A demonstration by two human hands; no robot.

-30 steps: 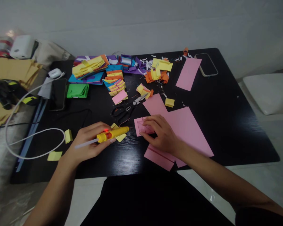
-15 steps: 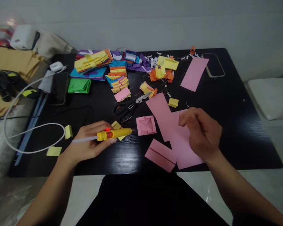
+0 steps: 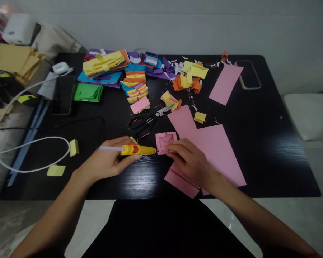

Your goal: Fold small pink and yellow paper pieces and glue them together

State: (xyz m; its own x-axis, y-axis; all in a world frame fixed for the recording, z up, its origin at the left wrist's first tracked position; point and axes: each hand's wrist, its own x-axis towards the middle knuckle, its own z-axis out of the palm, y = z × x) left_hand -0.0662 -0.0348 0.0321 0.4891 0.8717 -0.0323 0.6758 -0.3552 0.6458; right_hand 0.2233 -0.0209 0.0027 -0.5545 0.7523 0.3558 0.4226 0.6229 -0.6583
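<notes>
My left hand (image 3: 107, 159) is wrapped round a yellow glue gun (image 3: 142, 150) with a pale glue stick out of its back end. The gun's dark tip points right, beside the left edge of a small folded pink paper square (image 3: 161, 139). My right hand (image 3: 191, 161) has its fingertips pinched together on the right part of that square. Whether they grip its folds is hard to see. Under and beside my right hand lie a creased pink piece (image 3: 181, 181) and a large pink sheet (image 3: 220, 154).
Black-handled scissors (image 3: 150, 120) lie behind the square. Stacks of coloured paper (image 3: 104, 64) and scraps (image 3: 188, 80) line the back of the black table. A white cable (image 3: 32, 170) loops at left; a phone (image 3: 250, 75) lies back right.
My right hand has moved left and down from above the large pink sheet onto the small square. My left hand has brought the glue gun slightly right, closer to the square.
</notes>
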